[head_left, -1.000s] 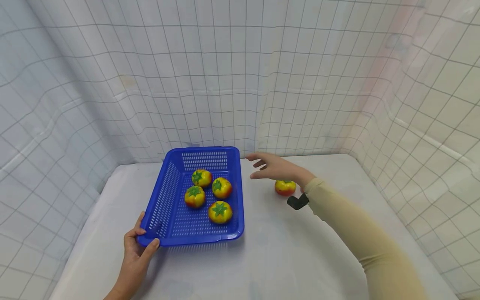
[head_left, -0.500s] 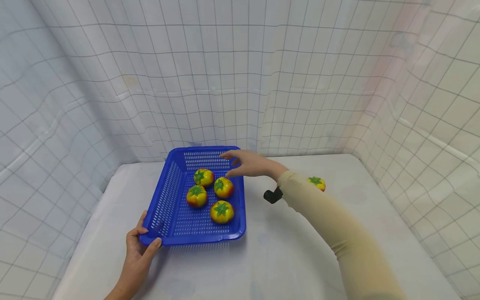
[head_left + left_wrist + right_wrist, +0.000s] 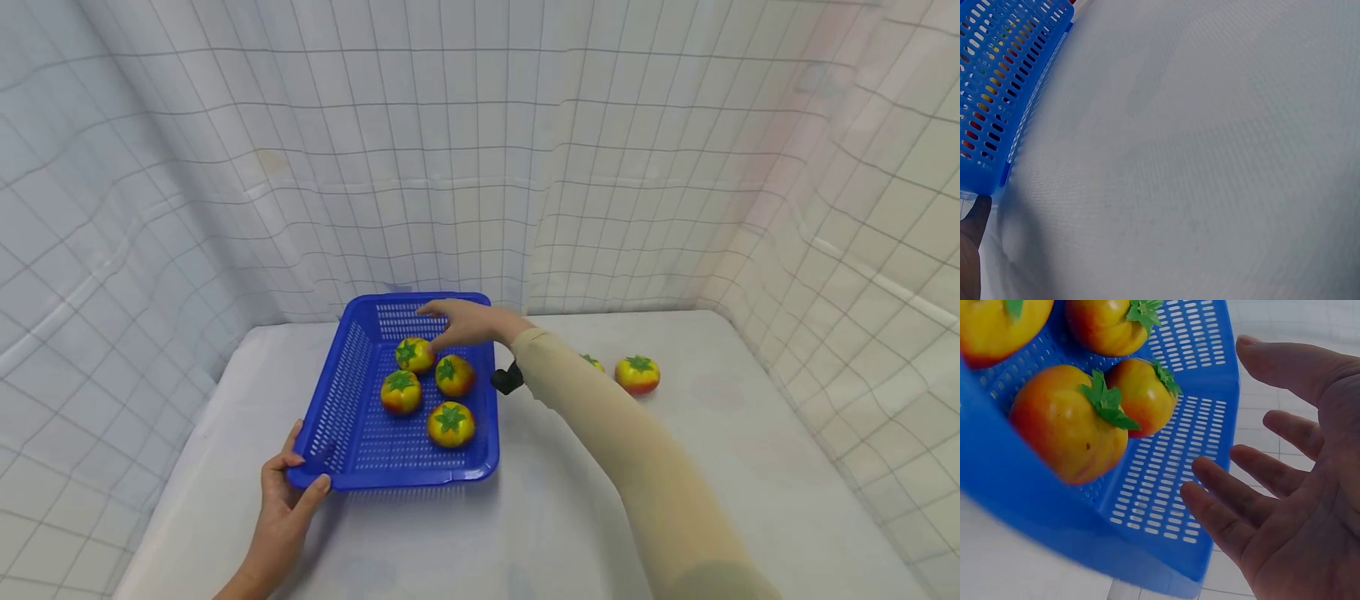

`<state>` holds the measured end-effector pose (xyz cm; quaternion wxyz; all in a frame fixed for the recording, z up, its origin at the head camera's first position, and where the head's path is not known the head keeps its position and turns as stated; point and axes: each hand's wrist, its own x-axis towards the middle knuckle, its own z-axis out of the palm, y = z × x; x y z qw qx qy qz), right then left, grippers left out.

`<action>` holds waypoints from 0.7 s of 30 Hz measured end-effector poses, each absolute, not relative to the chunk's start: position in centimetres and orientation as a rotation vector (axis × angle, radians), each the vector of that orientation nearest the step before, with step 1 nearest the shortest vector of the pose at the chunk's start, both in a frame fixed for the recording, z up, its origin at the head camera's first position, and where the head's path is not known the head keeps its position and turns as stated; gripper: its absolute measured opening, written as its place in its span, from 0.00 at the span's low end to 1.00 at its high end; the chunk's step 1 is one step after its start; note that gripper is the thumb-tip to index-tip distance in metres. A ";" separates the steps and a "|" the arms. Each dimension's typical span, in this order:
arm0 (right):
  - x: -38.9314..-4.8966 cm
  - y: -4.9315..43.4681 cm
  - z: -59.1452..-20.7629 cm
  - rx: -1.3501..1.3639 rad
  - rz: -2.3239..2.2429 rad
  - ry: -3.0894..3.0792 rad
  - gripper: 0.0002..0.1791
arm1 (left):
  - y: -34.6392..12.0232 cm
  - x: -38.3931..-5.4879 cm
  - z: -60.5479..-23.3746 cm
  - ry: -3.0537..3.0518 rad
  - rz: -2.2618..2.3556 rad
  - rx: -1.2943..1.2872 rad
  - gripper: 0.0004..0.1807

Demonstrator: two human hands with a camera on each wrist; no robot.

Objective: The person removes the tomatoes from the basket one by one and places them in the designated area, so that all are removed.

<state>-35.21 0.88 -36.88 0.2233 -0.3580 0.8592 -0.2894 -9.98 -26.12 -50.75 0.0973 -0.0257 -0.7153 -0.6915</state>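
White grid-lined sheeting [image 3: 480, 167] drapes three sides — a pale-covered table [image 3: 547, 508] between.

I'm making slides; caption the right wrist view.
Empty right grip at a blue perforated plastic basket holding four round yellow-red fruits.

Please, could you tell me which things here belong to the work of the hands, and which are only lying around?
Belong to the work:
blue basket, its near corner gripped by the left hand
four red-and-yellow fruits inside; the right hand hovers over the basket
two similar fruits outside it, probably

Only surroundings:
white table surface
checked cloth behind
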 end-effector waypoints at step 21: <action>-36.6 -2.9 -39.5 -0.842 -0.776 2.374 0.38 | -26.4 -9.9 -51.2 -2.091 -2.059 -0.121 0.21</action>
